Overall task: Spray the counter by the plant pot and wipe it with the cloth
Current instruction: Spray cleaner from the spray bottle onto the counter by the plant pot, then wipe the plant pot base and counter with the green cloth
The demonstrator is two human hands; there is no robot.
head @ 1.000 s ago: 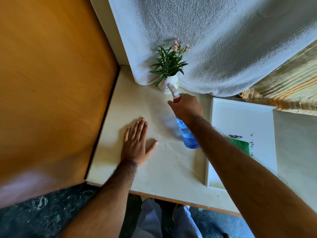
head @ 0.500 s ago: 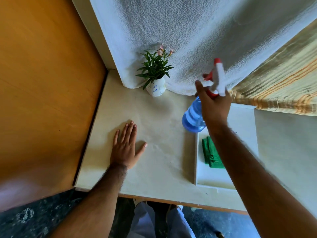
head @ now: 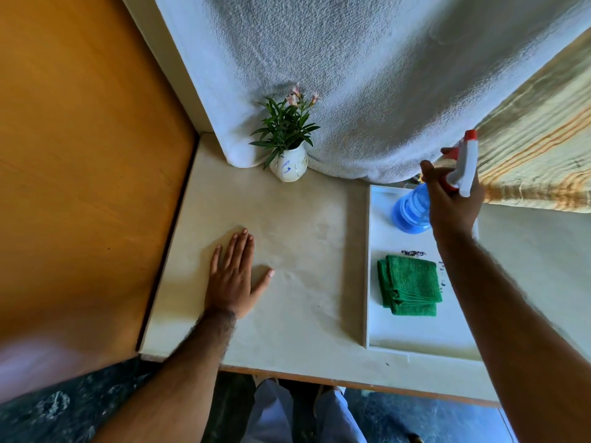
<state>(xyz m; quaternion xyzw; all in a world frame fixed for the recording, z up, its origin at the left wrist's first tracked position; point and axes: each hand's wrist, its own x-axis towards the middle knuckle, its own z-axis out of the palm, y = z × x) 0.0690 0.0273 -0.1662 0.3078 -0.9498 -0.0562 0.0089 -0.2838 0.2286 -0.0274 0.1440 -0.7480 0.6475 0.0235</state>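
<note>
A small white plant pot (head: 288, 166) with green leaves and pink flowers stands at the back of the cream counter (head: 303, 238). My right hand (head: 452, 203) grips a blue spray bottle (head: 411, 212) with a white and red trigger head, held in the air over the far end of a white tray (head: 371, 282). A folded green cloth (head: 409, 284) lies in that tray. My left hand (head: 233, 278) rests flat on the counter, fingers apart, left of the tray and in front of the pot.
A white towel (head: 367, 75) hangs behind the pot and touches the counter. A striped fabric (head: 537, 167) hangs at the right. An orange wooden panel (head: 83, 171) borders the counter's left side. The counter's front edge is near my legs.
My right hand has carried the spray bottle from near the plant pot rightward and upward, to above the tray. The green cloth has come into view. My left hand has stayed flat.
</note>
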